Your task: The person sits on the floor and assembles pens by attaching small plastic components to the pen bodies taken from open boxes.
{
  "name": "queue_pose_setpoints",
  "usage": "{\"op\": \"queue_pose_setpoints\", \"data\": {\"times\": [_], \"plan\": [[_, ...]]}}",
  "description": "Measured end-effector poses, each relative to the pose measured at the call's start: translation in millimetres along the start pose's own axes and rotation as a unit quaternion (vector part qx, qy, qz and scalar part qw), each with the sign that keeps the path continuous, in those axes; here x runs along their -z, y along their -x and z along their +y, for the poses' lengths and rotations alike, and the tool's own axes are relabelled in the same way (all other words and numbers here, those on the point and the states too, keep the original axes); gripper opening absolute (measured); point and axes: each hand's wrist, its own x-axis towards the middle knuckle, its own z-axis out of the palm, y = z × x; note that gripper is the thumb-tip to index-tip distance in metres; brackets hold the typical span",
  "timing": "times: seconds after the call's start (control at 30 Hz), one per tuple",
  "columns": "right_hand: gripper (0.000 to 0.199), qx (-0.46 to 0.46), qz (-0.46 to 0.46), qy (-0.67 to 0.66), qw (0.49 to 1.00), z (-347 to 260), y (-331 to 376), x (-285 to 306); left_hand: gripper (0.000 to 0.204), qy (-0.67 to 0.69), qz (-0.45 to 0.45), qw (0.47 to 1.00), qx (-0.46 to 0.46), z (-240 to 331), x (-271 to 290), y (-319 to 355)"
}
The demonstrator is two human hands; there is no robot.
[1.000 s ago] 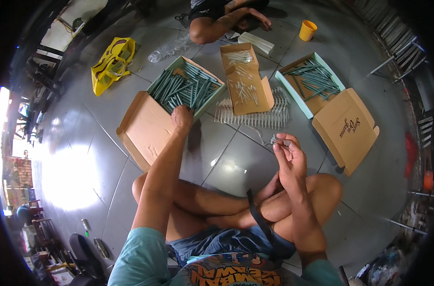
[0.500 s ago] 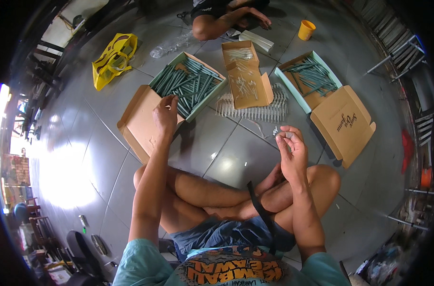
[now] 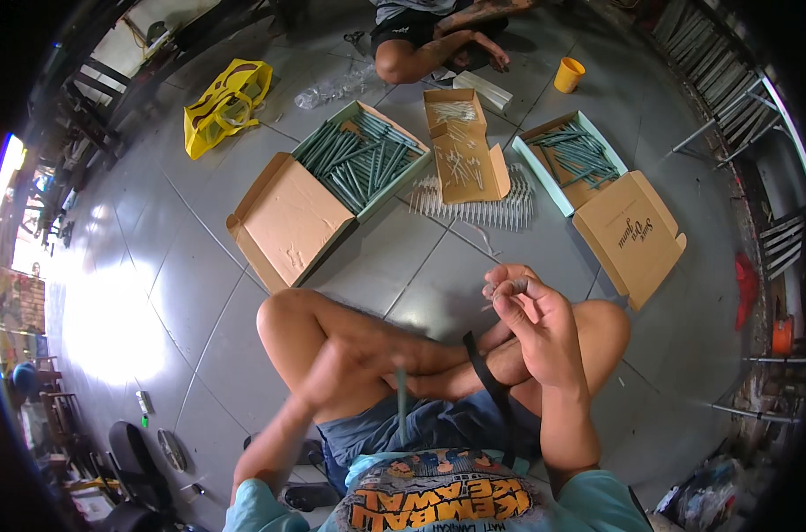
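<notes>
My left hand [image 3: 354,359], smeared by motion, is over my crossed legs. From its fingers hangs a slim green stick [image 3: 402,406], also blurred, pointing down toward my shirt. My right hand [image 3: 537,324] is raised above my right shin with fingertips closed in a pinch; small whitish pieces seem to sit in them, mostly hidden. Ahead on the left lies an open box [image 3: 394,191] full of green sticks [image 3: 350,160]. A narrow cardboard box [image 3: 450,137] in the centre holds small white pieces [image 3: 463,168]. On the right, another open box [image 3: 558,191] contains fewer green sticks [image 3: 580,151].
Under the narrow box lies a row of clear, thin pieces [image 3: 474,211]. Farther off are a yellow bag [image 3: 210,120], crumpled clear plastic [image 3: 332,86], a yellow cup [image 3: 568,75] and a seated person [image 3: 429,49]. A strap [image 3: 482,372] crosses my legs.
My left hand has come back from the left box to my lap with a green stick. My right hand has moved slightly nearer to me, still pinched.
</notes>
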Motion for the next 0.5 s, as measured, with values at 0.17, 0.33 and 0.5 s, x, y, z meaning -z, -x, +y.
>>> {"op": "queue_pose_setpoints", "data": {"times": [0.17,0.33,0.5], "plan": [[0.007,0.003,0.005,0.013,1.0,-5.0,11.3,-11.8,0.03,0.351,-0.062,0.92,0.163,-9.2,-84.9,66.0],[0.006,-0.001,-0.002,0.027,1.0,-2.4,14.5,-13.6,0.031,0.496,0.028,0.845,0.196,-5.5,-100.1,102.8],[0.006,0.009,-0.056,0.015,0.998,-7.1,19.3,-25.5,0.021,0.654,0.079,0.74,0.139,-29.8,-104.3,92.9]]}}
